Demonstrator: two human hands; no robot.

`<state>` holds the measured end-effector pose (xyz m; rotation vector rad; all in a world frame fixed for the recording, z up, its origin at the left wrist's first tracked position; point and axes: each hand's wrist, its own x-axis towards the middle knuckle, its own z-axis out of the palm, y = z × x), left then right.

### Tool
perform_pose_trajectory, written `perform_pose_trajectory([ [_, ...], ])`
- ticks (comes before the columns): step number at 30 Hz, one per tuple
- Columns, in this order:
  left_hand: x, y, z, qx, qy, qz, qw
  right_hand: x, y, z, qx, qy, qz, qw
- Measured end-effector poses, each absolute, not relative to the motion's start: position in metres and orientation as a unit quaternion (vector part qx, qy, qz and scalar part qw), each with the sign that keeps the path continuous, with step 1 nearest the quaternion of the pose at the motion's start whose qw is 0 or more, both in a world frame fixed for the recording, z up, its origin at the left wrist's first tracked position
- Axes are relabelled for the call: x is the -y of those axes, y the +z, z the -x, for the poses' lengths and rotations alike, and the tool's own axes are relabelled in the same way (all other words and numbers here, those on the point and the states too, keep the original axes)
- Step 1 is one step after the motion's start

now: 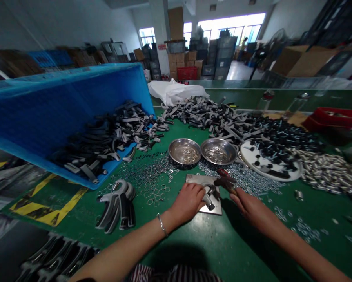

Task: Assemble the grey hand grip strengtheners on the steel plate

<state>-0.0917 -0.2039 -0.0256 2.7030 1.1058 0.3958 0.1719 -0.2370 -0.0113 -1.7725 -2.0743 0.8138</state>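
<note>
My left hand (188,201) is closed around a grey curved metal part with a black piece (209,200). The part lies over a flat steel plate (197,179) on the green table. My right hand (245,203) grips the handle of a hammer (226,182), whose head is just beside the grey part; whether they touch I cannot tell. Several grey and black handle assemblies (118,205) stand together to the left of my left hand. Beyond the plate sit two metal bowls, the left bowl (176,144) and the right bowl (233,147), both holding small metal pieces.
A tipped blue crate (40,105) spills grey and black handles at left. More handles (202,111) are heaped behind the bowls. Loose rings (156,192) and nuts cover the table. A white tray (292,174) with black-headed bolts, metal cylinders (325,168) and a red bin (337,117) occupy the right.
</note>
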Motion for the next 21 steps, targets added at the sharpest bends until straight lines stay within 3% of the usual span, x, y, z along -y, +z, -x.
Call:
perform_pose_trajectory([
  [2, 0.208, -0.028, 0.092, -0.404, 0.15, -0.893, 0.126, 0.238, -0.004, -0.166, 0.724, 0.297, 0.611, 0.117],
  [6, 0.21, -0.041, 0.092, -0.476, 0.195, -0.838, 0.182, 0.238, 0.013, -0.146, 0.732, 0.3, 0.591, 0.161],
  [10, 0.209, -0.047, 0.089, -0.495, 0.204, -0.818, 0.21, 0.232, 0.013, -0.13, 0.743, 0.285, 0.598, 0.095],
  [15, 0.201, -0.037, 0.09, -0.48, 0.21, -0.821, 0.227, 0.242, -0.003, -0.156, 0.587, 0.523, 0.604, 0.135],
  [17, 0.191, -0.027, 0.094, -0.479, 0.209, -0.8, 0.295, 0.251, -0.009, -0.177, 0.516, 0.564, 0.632, 0.126],
  [19, 0.18, -0.018, 0.101, -0.474, 0.204, -0.756, 0.401, 0.253, -0.015, -0.197, 0.556, 0.482, 0.669, 0.111],
  [21, 0.171, -0.011, 0.108, -0.477, 0.219, -0.728, 0.44, 0.245, -0.018, -0.21, 0.654, 0.296, 0.689, 0.102],
])
